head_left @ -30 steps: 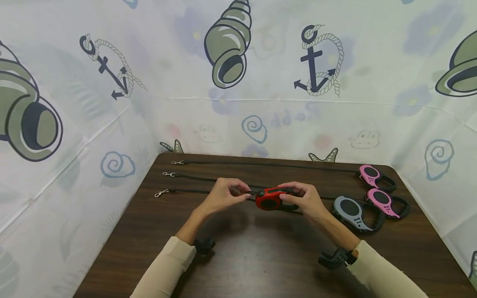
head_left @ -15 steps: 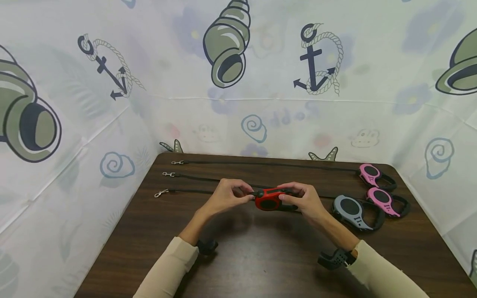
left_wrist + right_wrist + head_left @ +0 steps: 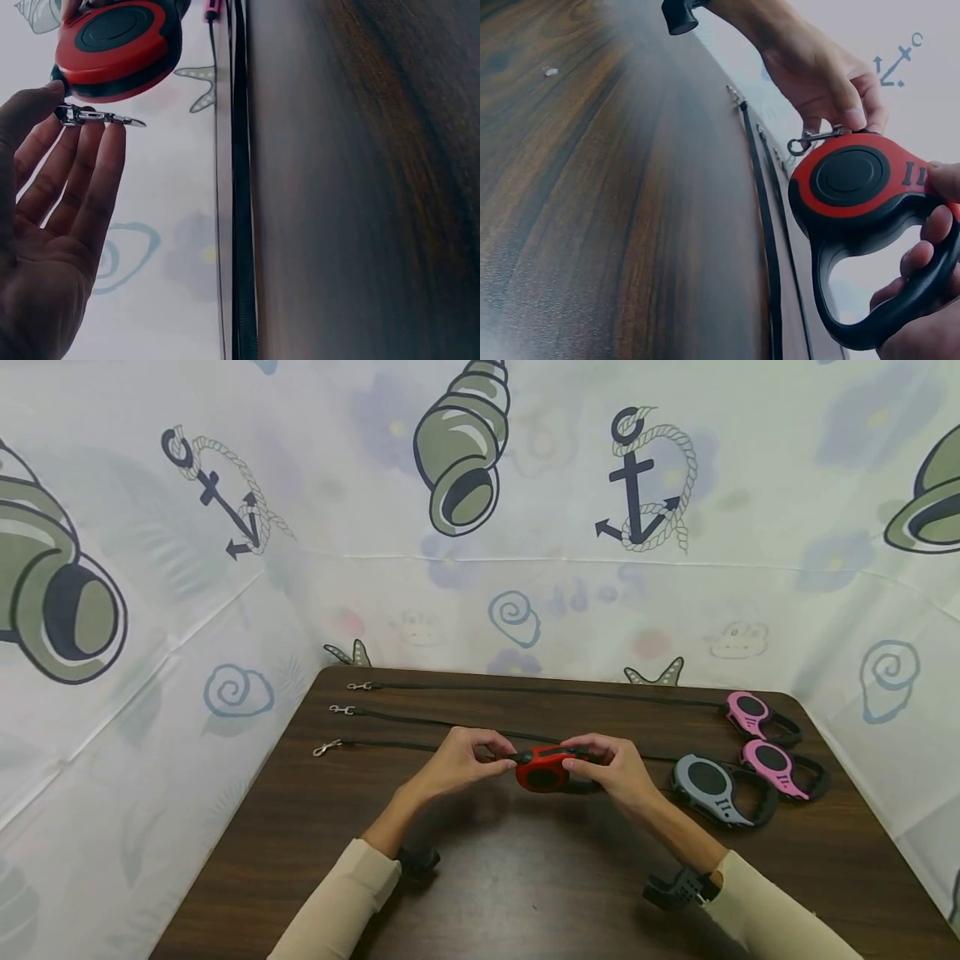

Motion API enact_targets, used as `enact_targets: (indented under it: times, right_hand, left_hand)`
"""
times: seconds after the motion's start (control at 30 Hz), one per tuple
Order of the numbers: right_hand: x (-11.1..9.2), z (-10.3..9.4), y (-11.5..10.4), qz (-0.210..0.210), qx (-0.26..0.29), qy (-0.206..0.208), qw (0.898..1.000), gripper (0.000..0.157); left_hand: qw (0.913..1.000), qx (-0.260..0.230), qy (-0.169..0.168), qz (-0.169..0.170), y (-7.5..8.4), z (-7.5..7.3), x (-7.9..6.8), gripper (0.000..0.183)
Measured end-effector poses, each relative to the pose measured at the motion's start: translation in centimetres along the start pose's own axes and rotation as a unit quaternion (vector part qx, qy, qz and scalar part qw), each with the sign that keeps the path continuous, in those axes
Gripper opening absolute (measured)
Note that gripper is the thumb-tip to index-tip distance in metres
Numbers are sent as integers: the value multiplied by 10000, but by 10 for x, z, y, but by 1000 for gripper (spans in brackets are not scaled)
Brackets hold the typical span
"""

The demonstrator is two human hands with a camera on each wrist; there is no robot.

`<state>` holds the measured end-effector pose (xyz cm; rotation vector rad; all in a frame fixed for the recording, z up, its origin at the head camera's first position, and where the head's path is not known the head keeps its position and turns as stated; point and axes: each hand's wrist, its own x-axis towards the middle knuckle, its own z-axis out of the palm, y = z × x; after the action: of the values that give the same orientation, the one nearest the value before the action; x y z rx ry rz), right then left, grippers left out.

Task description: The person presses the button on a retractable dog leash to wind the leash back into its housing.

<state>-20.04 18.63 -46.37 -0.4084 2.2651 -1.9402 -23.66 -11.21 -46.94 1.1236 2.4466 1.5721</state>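
Observation:
A red and black retractable dog leash (image 3: 542, 770) is held up over the middle of the table. My right hand (image 3: 618, 768) grips it by its black loop handle, with the thumb on the red casing beside the button marks in the right wrist view. At the leash's other end my left hand (image 3: 467, 758) pinches the short black strap end between thumb and fingers. The metal snap hook (image 3: 94, 116) sticks out from those fingertips, close against the casing's mouth. In the right wrist view the hook (image 3: 814, 140) lies along the casing's top edge.
On the brown table (image 3: 480, 877) lie a grey retractable leash (image 3: 703, 781) and two pink ones (image 3: 746, 714), right of my hands. Their black straps stretch leftward to metal snap hooks (image 3: 327, 748). Patterned white cloth (image 3: 375, 602) stands behind and at both sides.
My left hand has moved right, up to the red leash's casing, and the strap between them has shortened. Both hands sit slightly lower; the leashes on the table stay put.

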Motion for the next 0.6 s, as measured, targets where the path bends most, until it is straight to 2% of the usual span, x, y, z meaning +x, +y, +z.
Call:
enact_targets:
  times: [0.1, 0.3, 0.47, 0.6]
  right_hand:
    - [-1, 0, 2, 81, -117, 23, 9999, 37]
    - [-3, 3, 12, 255, -183, -7, 9995, 36]
    - [-5, 6, 18, 443, -3, 31, 9990, 38]
    - [-6, 9, 22, 590, 230, 69, 9980, 40]
  left_hand:
    - [9999, 46, -87, -51, -4, 1, 0, 13]
    - [9985, -231, -364, -348, -9, 3, -4, 14]
    - [9965, -203, -516, -618, -12, 3, -7, 16]
    - [9928, -428, -676, -896, -15, 5, -8, 16]
